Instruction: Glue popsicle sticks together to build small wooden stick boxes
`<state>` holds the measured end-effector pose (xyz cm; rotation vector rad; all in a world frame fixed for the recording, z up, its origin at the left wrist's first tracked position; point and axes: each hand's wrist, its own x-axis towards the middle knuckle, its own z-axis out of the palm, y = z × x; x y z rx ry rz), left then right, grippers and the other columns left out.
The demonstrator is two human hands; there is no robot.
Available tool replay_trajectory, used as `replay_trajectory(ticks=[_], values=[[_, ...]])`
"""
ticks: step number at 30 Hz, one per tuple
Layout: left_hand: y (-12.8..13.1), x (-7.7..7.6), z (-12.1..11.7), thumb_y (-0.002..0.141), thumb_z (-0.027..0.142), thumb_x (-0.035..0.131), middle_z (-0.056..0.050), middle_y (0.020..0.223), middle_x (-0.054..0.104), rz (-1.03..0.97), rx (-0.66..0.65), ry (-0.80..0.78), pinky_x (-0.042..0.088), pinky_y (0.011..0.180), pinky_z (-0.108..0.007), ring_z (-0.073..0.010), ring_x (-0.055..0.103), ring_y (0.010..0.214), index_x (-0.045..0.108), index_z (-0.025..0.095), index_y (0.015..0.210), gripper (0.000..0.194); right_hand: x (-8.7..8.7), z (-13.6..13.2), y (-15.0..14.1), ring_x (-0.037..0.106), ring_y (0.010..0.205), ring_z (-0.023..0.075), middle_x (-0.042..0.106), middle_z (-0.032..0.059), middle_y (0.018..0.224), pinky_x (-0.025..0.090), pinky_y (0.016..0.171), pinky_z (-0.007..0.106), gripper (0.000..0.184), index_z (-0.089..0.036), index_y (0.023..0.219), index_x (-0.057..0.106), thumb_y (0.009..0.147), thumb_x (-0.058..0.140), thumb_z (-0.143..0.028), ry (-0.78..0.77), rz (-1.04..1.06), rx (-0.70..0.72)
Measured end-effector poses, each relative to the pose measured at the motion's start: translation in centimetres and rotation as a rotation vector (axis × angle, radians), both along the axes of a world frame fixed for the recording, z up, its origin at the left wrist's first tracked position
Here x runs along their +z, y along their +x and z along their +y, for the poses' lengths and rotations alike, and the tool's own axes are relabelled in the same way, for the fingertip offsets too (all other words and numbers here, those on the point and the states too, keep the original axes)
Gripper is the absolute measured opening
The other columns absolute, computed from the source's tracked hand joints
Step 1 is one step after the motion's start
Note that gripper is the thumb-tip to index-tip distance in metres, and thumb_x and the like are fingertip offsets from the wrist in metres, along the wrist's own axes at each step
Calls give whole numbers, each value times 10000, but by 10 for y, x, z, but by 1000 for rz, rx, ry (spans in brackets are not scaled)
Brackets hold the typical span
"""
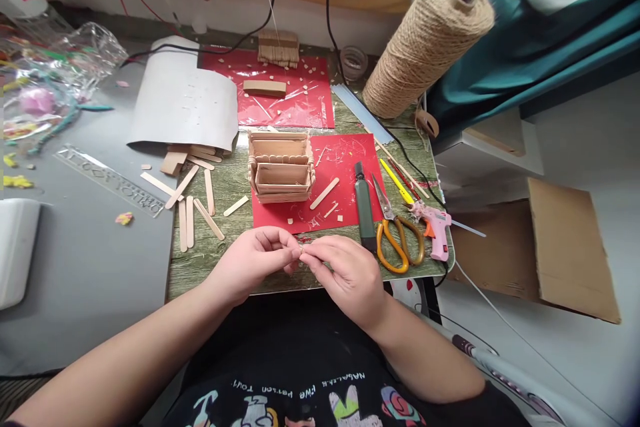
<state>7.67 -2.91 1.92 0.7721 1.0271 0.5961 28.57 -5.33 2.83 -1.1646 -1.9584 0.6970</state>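
Observation:
My left hand (257, 260) and my right hand (347, 273) meet fingertip to fingertip at the table's front edge. Both are closed in a pinch on something tiny and pale, too small to name. Just beyond them a small box built of craft sticks (283, 177), with two open compartments, stands on a red sheet (345, 153). To the right of my right hand lie a dark green tube-shaped tool (365, 207), scissors with orange handles (395, 233) and a pink glue gun (436, 227).
Loose craft sticks (190, 220) lie left of the box. A twine spool (425, 47) stands at the back right, near a black cable (330, 7). A clear ruler (110, 180) and white paper (185, 100) are on the left. An open cardboard box (575, 247) sits right of the table.

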Motion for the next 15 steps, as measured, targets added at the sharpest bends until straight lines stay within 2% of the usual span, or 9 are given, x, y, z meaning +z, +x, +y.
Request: replay_trajectory(ticks=[4,9,15], values=[[1,-2,-1,761,420,885,-9,688,682,-3,27,-14,505,681,-252,-122,600,645,730,165,793,300,-4,-2,1,768,927,216,807,69,1044,645,869,372,184,-249,1162,752,980,732,-236,35,-55,21],[4,-1,-1,718,371,915,-3,681,690,-27,30,-40,499,699,-240,-115,607,656,743,163,771,275,-6,0,2,761,938,227,804,75,1053,637,873,394,208,-239,1165,733,977,688,-162,57,-110,48],[5,1,-2,729,386,906,4,666,689,-25,16,-77,508,710,-250,-116,610,653,745,172,777,273,-3,2,4,736,889,204,796,59,1015,625,828,385,208,-247,1125,729,976,660,-119,40,-69,80]])
